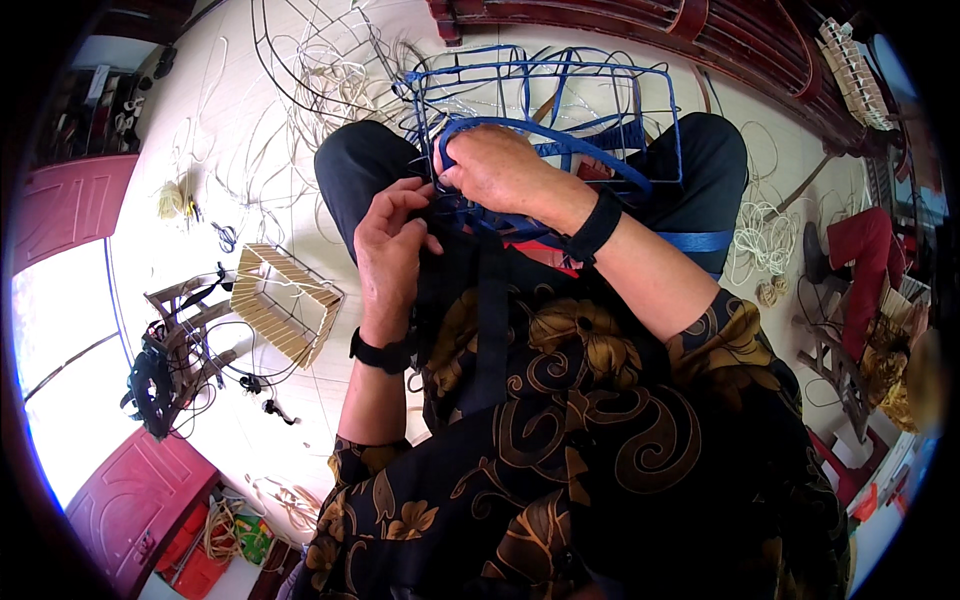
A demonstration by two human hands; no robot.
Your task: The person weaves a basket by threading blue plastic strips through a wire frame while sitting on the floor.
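A rectangular basket frame (680,120), wrapped in blue strip, rests across my lap between my knees. My right hand (490,170) is closed at its near left corner, fingers pinched on a flat blue strip (550,127) that arches over the hand to the right. My left hand (390,235) is just left of that corner, its fingers loosely bent and apart from the thumb. Its fingertips come close to the frame's edge, and I see nothing held between them. Blue weave below my right hand is partly hidden by the wrist.
Loose pale strands (340,90) tangle on the floor ahead, with another coil (765,240) at right. A slatted, pale wooden basket (285,305) and scissors (226,237) lie at left, near a wooden stool (190,310). A dark red bench (620,25) stands ahead; another person's red-clothed leg (865,270) shows at right.
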